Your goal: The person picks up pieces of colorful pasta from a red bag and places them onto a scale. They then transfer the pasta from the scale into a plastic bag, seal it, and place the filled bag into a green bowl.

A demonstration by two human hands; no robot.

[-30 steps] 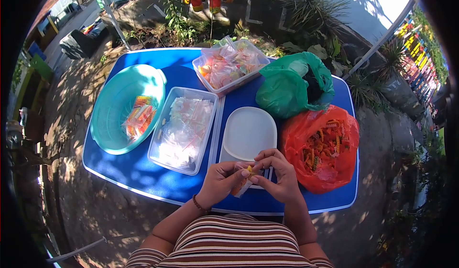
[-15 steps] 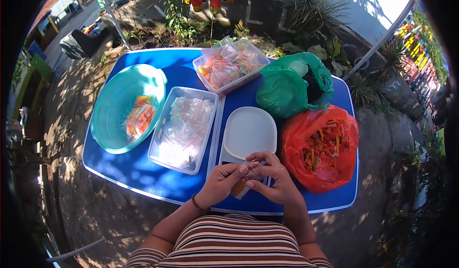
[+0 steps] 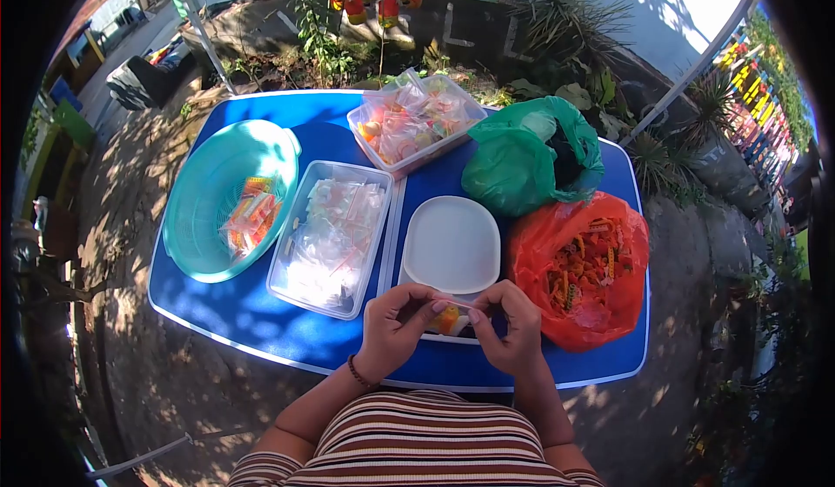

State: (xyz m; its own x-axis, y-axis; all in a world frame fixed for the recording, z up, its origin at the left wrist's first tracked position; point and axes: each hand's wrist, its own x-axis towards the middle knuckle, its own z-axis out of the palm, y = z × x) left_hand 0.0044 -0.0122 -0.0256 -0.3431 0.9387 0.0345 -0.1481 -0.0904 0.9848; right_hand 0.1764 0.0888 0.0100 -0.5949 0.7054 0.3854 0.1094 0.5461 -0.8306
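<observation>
Both my hands pinch the top edge of a small clear plastic bag, which has something orange-yellow inside. My left hand grips its left corner between thumb and fingers, and my right hand grips the right one. The bag hangs over the near end of a white kitchen scale, partly hiding it. To the right of my right hand, an open red plastic bag holds many loose orange and yellow pieces. A clear tub of small clear bags stands left of the scale.
A turquoise basket with a few filled packets stands at the left. Behind, another clear tub holds many filled bags. A green plastic bag sits at the back right. Everything rests on a blue table with a pale rim.
My hands have spread from close together to the bag's two top corners, and the bag's edge is now stretched level between them. The other things stay in place; the view shifts slightly.
</observation>
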